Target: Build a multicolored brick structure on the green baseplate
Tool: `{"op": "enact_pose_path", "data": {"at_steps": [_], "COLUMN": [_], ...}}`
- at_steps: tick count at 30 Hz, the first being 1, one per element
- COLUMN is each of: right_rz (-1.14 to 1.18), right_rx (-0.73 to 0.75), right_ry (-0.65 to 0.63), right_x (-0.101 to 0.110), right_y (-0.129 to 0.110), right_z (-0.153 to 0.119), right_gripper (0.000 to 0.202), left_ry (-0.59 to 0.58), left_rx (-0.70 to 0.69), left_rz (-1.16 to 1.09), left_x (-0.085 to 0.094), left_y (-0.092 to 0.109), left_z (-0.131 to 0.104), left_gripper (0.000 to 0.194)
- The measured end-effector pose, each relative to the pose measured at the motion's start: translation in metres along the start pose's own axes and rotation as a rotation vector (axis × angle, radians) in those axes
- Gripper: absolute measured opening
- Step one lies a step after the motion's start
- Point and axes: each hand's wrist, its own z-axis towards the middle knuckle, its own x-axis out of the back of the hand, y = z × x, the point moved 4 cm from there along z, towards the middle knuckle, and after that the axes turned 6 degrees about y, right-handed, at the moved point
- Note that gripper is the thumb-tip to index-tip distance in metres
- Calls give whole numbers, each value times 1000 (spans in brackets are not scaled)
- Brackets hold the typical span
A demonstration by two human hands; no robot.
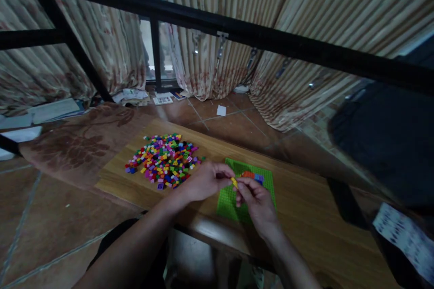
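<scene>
A small yellow toy brick [234, 182] is pinched between the fingertips of my left hand [208, 180] and my right hand [257, 201]. Whether it is one brick or two joined cannot be made out. Both hands are above a green studded baseplate [225, 207], partly covering it. On the far part of the plate sit orange bricks [248, 174], with blue and purplish ones [259, 178] beside them on the right. To the left of my left hand a heap of loose bricks in many colours [166, 158] is spread out.
The wooden table [305, 203] carries the plate and heap. A dark strap-like object [346, 203] and a printed sheet [405, 239] lie at its right. A black metal bar [237, 31] crosses in front of curtains [217, 67]. Papers [132, 96] and a white card [221, 110] lie beyond the table.
</scene>
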Motion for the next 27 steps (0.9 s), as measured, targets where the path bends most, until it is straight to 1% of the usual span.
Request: {"op": "enact_pose_path", "data": {"at_steps": [3,6,9,12,16,20,24,27], "right_rz": [-27,-23,-31,-76,-225,-447,-548,-627], "right_rx": [-31,-56,-71,-18,141,314,395,458], "right_ry": [24,74,154,167,126,75,51,67], "right_x": [26,48,70,85,94,93,91,92], "right_y": [8,16,21,21,16,9,8,10], "right_z": [-14,-21,-18,-8,9,17,18,19], "right_gripper": [32,34,37,36,29,19,17,17], "left_ry": [-17,-10,31,102,169,223,222,240], "left_rx": [-20,-49,-89,-100,-102,-126,-142,-147], "left_rz": [122,231,306,369,380,367,358,398], "left_x": [-29,-51,-66,-73,-79,-84,-88,-86], "left_y": [-2,-3,-3,-5,-7,-6,-9,-9], "left_z": [1,3,8,14,22,28,30,30], "left_gripper": [12,12,10,10,9,10,12,12]}}
